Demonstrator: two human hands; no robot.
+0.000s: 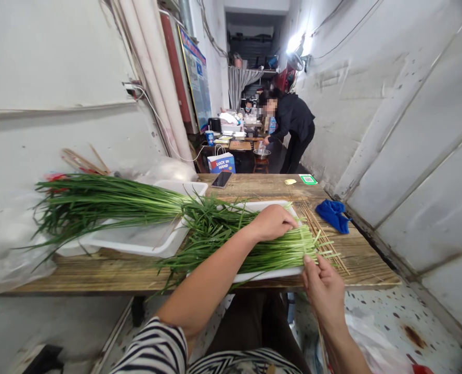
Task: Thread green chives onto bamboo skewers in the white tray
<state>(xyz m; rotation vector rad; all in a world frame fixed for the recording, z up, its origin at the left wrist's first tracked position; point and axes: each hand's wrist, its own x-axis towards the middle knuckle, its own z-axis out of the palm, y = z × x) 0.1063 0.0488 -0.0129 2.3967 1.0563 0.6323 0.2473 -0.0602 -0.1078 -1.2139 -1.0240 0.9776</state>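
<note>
A thick bundle of green chives (269, 249) lies across a white tray (250, 275) on the wooden table, pale cut ends to the right. My left hand (273, 223) reaches over it, fingers curled closed at the upper stalks near those ends. At the lower right corner of the bundle, my right hand (324, 283) pinches stalk ends between thumb and fingers. Exactly how many stalks each hand has is hidden. Thin bamboo skewers (324, 236) lie just right of the stalk ends. A thin stick (321, 337) shows beside my right wrist; whether it is held, I cannot tell.
More chives (117, 202) rest on a second white tray (164, 249) at left, near plastic bags (12, 244). A phone (222, 179), a green card (307, 179) and a blue cloth (333, 215) lie on the table (363, 265). Beyond, a person (295, 119) bends over a metal bowl (261, 153).
</note>
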